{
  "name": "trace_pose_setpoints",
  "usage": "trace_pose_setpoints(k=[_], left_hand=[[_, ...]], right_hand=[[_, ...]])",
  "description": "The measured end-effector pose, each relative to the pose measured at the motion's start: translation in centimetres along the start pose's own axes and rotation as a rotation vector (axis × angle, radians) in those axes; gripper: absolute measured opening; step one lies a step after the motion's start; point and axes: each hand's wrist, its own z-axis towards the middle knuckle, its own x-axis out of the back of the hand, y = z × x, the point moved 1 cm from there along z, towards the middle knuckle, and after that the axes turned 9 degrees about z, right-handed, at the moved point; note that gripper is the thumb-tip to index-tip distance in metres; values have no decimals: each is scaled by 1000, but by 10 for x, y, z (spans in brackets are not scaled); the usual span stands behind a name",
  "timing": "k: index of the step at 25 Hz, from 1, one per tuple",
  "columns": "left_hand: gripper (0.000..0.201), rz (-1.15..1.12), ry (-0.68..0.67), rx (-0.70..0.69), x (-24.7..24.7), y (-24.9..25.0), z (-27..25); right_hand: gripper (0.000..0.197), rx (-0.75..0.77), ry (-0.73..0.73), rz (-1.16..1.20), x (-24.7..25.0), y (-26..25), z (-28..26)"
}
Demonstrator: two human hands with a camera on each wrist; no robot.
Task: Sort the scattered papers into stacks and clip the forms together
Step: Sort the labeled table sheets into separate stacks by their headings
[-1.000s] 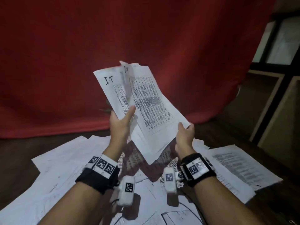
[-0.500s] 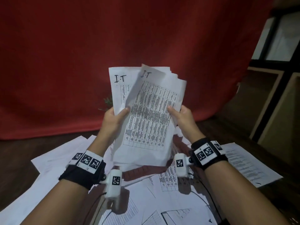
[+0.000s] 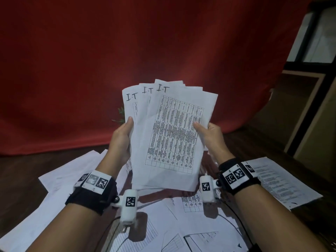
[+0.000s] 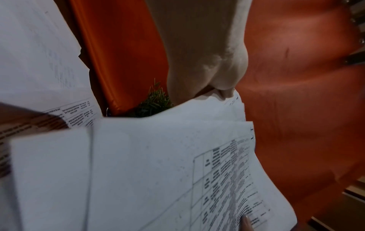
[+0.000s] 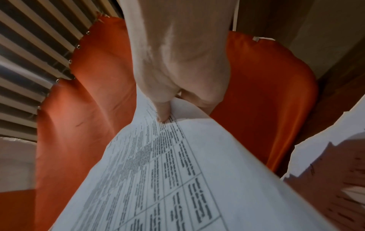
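1. Since a second ago, you are swinging the forms (image 3: 169,135) upright, fanned before the curtain (image 3: 72,70).
2. Your left hand (image 3: 121,140) and right hand (image 3: 211,135) are pinching their side edges, thumbs in front.
3. You are leaving loose papers (image 3: 283,182) unsorted below; no clip is showing.

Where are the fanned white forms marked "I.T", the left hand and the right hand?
fanned white forms marked "I.T" (image 3: 174,142), head view, printed table on the front sheet.
left hand (image 3: 121,140), head view, back of the hand.
right hand (image 3: 211,136), head view, back of the hand.
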Motion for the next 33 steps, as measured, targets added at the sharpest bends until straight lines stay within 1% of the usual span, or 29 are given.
trace_pose_setpoints(k=[1,2,3,5,7,8,9,11,13,15,17,18,19,21,22,25,26,28,29,30,32,33], left_hand=[[42,-5,26,-10,2,-1,2],[41,21,68,-49,5,0,2],[39,62,118,-113,9,2,2],[31,163,192,-268,25,17,1],[27,214,194,-362,49,44,-4],[25,218,160,-373,61,60,-9],[23,218,103,-361,70,74,-14],[24,238,-39,-303,78,87,-17],[29,193,-146,-263,70,80,-12],[41,102,-203,-216,55,66,-6],[43,71,-222,-163,36,52,-1],[38,82,-195,-139,27,44,2],[30,102,-130,-119,18,36,7],[18,137,60,-91,2,19,15],[15,157,128,-99,-7,15,16],[11,308,224,-200,-30,14,16],[10,335,254,-245,-37,15,15],[8,359,310,-377,-46,17,11],[9,366,324,-447,-49,17,8],[13,359,314,-506,-51,18,2],[33,327,228,-575,-49,21,-8],[44,319,174,-578,-44,20,-8]], right_hand=[[25,-7,12,-7,3,1,1],[25,-10,29,-11,7,3,4],[24,-1,66,-9,14,6,9],[25,35,204,-39,34,1,15],[27,81,355,-143,59,-10,24],[26,107,391,-174,69,-18,28],[25,136,394,-190,75,-23,31],[29,163,314,-235,74,-32,34],[30,164,185,-276,59,-38,32],[30,139,52,-241,37,-38,25],[32,88,-58,-137,18,-40,17],[33,49,-99,-63,10,-39,14],[34,10,-151,32,4,-38,10],[37,-59,-201,173,-4,-36,7],[37,-74,-218,200,-7,-36,6],[36,-68,-207,182,-15,-41,-2],[41,-69,-202,219,-17,-42,-3],[63,-49,-249,318,-18,-43,-11],[71,2,-250,307,-19,-43,-13],[70,68,-231,247,-20,-43,-15],[45,204,-195,77,-17,-44,-17],[36,221,-204,-3,-13,-44,-16]])
